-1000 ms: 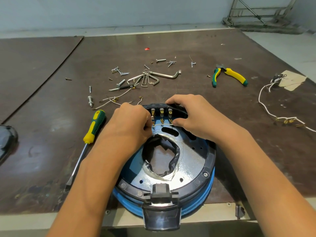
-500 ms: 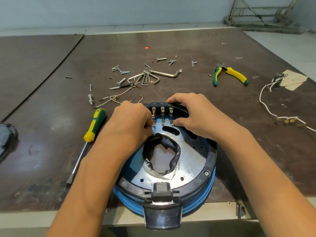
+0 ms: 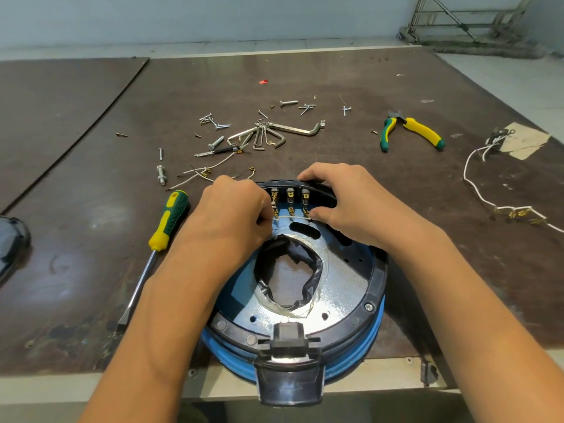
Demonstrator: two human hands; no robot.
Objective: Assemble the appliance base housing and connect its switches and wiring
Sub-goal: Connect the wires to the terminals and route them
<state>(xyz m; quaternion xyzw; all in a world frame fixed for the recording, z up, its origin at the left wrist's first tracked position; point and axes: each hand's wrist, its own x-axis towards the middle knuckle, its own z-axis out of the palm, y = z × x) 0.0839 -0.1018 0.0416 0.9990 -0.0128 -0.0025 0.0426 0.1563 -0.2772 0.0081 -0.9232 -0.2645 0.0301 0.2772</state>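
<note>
The round appliance base housing [image 3: 351,288], blue below with a black rim and a shiny metal plate, lies at the table's near edge. Three switches with brass terminals [image 3: 290,198] sit in its far rim. A thin white wire [image 3: 291,217] runs across the lower terminals. My left hand [image 3: 235,215] pinches the wire's left end by the leftmost switch. My right hand [image 3: 341,203] grips the housing's far rim over the switch block, its thumb at the wire's right end.
A yellow-green screwdriver [image 3: 166,222] lies left of the housing. Loose screws, hex keys [image 3: 274,132] and short wires lie beyond it. Pliers [image 3: 409,132] and a white wire harness [image 3: 500,206] are to the right. A dark part [image 3: 10,242] sits at the left edge.
Both hands stay at the switch block with only slight finger shifts. The view has drifted a little; the wire lies in the same place.
</note>
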